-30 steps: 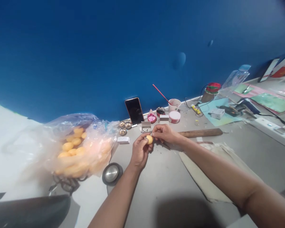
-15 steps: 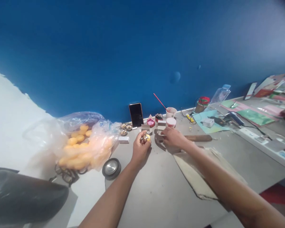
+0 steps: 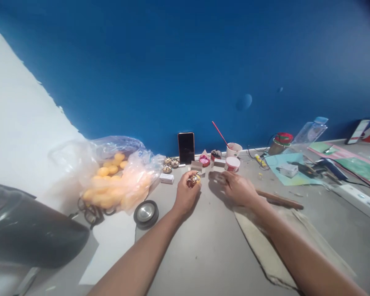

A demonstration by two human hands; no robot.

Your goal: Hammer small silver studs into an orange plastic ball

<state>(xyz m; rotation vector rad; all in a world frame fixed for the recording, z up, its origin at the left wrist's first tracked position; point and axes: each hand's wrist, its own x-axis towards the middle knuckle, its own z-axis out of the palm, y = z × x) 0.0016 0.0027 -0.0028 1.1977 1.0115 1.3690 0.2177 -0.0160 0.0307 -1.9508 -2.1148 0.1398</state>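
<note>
My left hand [image 3: 186,193] is closed around a small yellow ball [image 3: 195,179] with shiny studs on it, held just above the grey table [image 3: 203,246]. My right hand [image 3: 239,188] lies on the table to the right, palm down, fingers reaching toward small open white boxes [image 3: 217,165]; a dark blurred thing shows at its fingertips. A long wooden handle [image 3: 279,199] runs out from under that hand.
A clear plastic bag of yellow balls [image 3: 117,181] sits at the left beside a round metal lid [image 3: 146,212]. A phone [image 3: 186,147] leans on the blue wall. Cups, small tins, cables and coloured sheets [image 3: 296,170] crowd the back right. A dark object [image 3: 24,230] fills the near left.
My right hand left the ball and dropped to the table on the right. The left hand kept the ball, which now shows shiny studs. The view swung a little.
</note>
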